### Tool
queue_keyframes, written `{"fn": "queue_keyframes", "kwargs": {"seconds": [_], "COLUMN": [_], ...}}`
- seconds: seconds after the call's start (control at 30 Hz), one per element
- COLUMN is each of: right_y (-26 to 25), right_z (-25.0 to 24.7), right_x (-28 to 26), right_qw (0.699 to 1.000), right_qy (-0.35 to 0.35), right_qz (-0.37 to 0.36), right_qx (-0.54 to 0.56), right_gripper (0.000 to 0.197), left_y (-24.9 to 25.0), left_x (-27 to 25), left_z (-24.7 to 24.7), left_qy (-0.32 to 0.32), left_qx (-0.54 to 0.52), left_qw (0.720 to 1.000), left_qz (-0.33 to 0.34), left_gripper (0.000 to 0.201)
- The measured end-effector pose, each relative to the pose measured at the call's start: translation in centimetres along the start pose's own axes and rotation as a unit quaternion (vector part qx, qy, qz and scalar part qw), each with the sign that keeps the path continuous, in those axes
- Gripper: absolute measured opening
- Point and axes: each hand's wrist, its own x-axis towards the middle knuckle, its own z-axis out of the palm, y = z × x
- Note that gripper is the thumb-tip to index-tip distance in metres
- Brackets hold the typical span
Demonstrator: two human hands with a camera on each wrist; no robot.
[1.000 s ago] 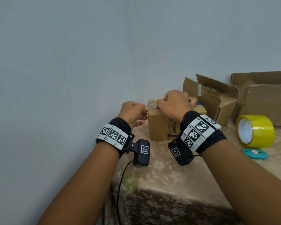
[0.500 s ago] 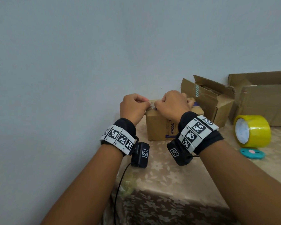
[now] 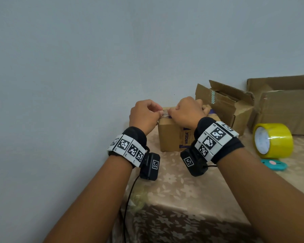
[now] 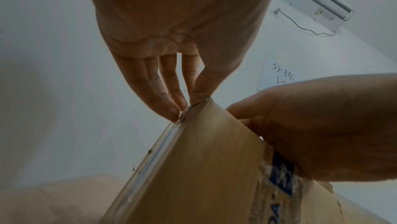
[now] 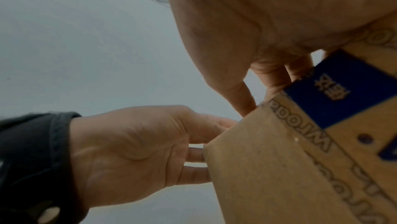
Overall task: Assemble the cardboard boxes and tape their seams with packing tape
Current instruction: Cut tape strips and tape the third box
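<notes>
Clear tape (image 3: pixel 165 114) is pinched in the left hand (image 3: pixel 144 116) grip at the small box (image 3: pixel 170 135) top-left edge; the right hand (image 3: pixel 188 111), curled, presses the box top just right of it. The tape's strip runs rightward along the top seam. Box side reads "WRODA" (image 3: pixel 186 137). The yellow tape roll (image 3: pixel 272 140) stands well right on the table (image 3: pixel 191 190).

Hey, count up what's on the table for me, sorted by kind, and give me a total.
Cardboard boxes: 3, small box, open box, large box
Tape rolls: 1, yellow tape roll
Small teal tools: 1, teal tool
Total: 5
</notes>
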Motion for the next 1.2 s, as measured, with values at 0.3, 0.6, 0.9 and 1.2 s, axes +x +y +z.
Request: {"fn": "queue_keyframes", "kwargs": {"seconds": [0.3, 0.6, 0.9, 1.2], "right_y": [0.1, 0.6, 1.4, 1.8], "right_z": [0.7, 1.0, 0.1, 0.0], "right_x": [-0.1, 0.0, 0.1, 0.1], "right_qw": [0.998, 0.995, 0.992, 0.989], "right_qy": [0.058, 0.094, 0.067, 0.059], "right_qz": [-0.011, -0.021, -0.025, -0.044], "right_qx": [0.024, 0.025, 0.104, 0.126], "right_gripper": [0.035, 0.023, 0.016, 0.017], "left_y": [0.4, -0.1, 0.6, 2.5], "left_x": [-0.4, -0.4, -0.3, -1.2], "left_z": [0.5, 0.8, 0.8, 2.3], "left_qy": [-0.006, -0.043, -0.174, -0.249], "left_qx": [0.056, 0.077, 0.251, 0.375], "left_qw": [0.997, 0.986, 0.944, 0.876], "left_qz": [0.060, 0.138, 0.122, 0.174], "left_gripper": [0.008, 0.015, 0.043, 0.052]}}
